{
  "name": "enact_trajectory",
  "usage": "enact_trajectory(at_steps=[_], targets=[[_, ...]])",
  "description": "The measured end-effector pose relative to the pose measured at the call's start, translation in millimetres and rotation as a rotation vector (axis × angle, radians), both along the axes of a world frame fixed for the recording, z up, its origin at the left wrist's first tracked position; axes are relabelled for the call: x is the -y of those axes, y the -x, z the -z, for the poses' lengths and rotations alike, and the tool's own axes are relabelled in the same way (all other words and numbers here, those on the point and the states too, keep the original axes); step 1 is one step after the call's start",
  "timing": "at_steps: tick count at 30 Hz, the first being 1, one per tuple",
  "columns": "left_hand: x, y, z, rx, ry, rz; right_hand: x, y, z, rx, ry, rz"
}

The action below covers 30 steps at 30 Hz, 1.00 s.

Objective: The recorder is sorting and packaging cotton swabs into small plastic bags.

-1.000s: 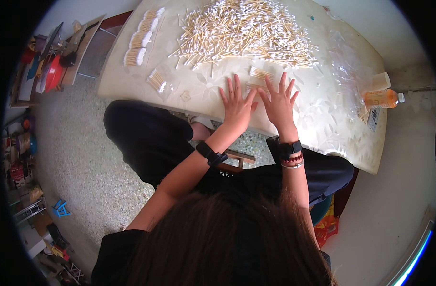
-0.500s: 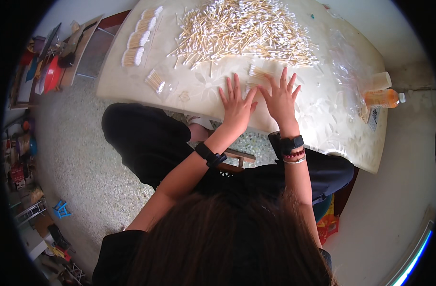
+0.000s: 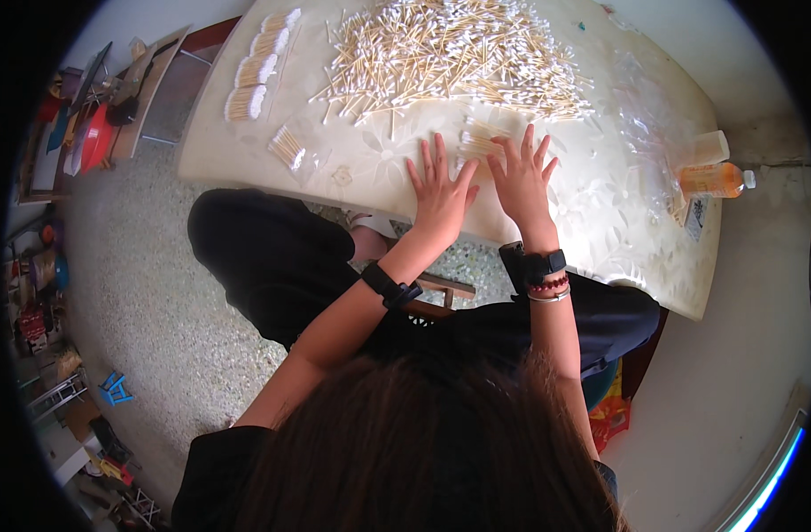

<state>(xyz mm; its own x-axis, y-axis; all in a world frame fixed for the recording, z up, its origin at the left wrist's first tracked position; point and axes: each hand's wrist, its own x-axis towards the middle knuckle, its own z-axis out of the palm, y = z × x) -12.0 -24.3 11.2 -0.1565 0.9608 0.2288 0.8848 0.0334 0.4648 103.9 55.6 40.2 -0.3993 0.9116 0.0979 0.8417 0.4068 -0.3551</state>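
Note:
A big loose pile of cotton swabs (image 3: 450,62) covers the far middle of the table. Just below it lies a small group of cotton swabs (image 3: 479,140), partly hidden by my right hand (image 3: 523,182). That hand rests with fingers spread, its thumb side beside the small group. My left hand (image 3: 441,195) lies to the left of it, fingers stretched out over the tabletop and holding nothing. Farther left is a clear bag with a few swabs (image 3: 288,148) in it. Several packed bundles of swabs (image 3: 250,69) stand in a row at the far left.
Crumpled clear plastic bags (image 3: 645,133) lie on the table's right side. Beside them are a pale cup (image 3: 710,148) and an orange drink bottle (image 3: 712,181) on its side. The table's near edge (image 3: 335,206) runs above my knees.
My right thumb has drawn back slightly from the left, and a small gap shows between the two hands. Otherwise both hands stay nearly in place.

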Motion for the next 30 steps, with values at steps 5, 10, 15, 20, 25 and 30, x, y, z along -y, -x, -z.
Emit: enact_trajectory(at_steps=[5, 10, 15, 20, 25, 30], targets=[[0.3, -2.4, -4.4, 0.021, -0.069, -0.027, 4.2, 0.4, -1.3, -0.043, 0.041, 0.017], [-16.7, 7.0, -20.0, 0.705, -0.329, -0.094, -1.1, 2.1, -0.4, -0.677, 0.002, 0.088], [-46.1, 12.3, -6.7, 1.125, -0.428, -0.144, -0.6, 14.2, 20.8, -1.51, 0.265, 0.321], [-61.2, 7.3, 0.6, 1.193, -0.397, -0.117, -4.0, 22.6, 27.8, -1.494, 0.222, 0.295], [-60.9, 1.7, 2.1, 1.102, -0.381, -0.086, -3.7, 23.3, 30.7, -1.442, 0.222, 0.333], [-51.9, 0.7, -2.2, 1.239, -0.36, -0.095, 7.8, 22.1, 29.1, -1.478, 0.237, 0.346]])
